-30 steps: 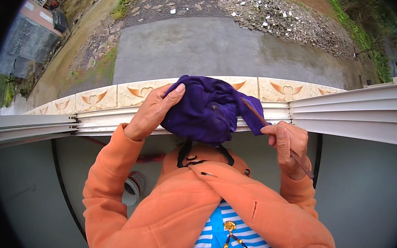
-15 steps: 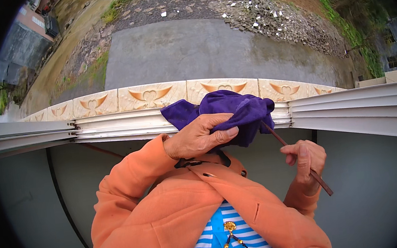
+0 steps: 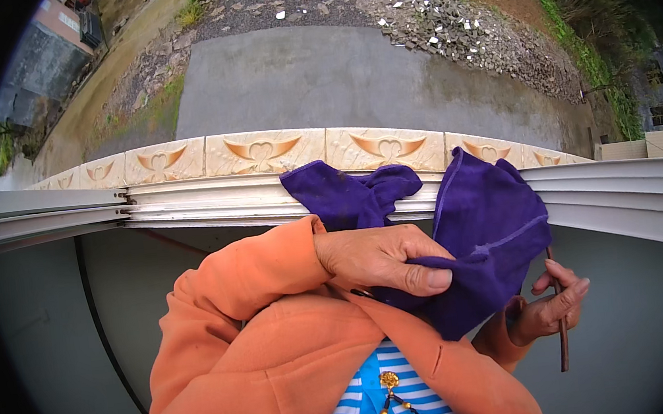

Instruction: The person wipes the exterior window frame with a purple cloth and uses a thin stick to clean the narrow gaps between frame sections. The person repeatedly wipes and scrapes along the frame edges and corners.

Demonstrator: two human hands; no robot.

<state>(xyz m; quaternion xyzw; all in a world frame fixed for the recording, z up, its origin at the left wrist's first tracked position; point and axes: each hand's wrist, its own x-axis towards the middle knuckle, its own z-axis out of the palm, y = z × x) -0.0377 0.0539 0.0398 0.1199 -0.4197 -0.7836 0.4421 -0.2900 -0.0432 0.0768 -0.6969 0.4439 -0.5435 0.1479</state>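
A purple cloth (image 3: 487,232) is bunched between my hands, with one part draped over the white window track (image 3: 212,205). My left hand (image 3: 388,259) pinches the cloth between thumb and fingers. Out to the right, my right hand (image 3: 550,303) is closed round a thin brown stick (image 3: 562,332). The stick points up toward the right edge of the cloth, and its upper end is hidden behind the fabric.
White sliding window frames stand at the left (image 3: 52,210) and right (image 3: 625,193). Beyond the track runs a ledge of patterned tiles (image 3: 262,150). Outside below lie grey concrete (image 3: 279,76) and a heap of rubble (image 3: 475,41).
The cloth has been spread wider and pulled right and nearer to me by my left hand. My right hand has moved right and down, and the stick now stands more upright.
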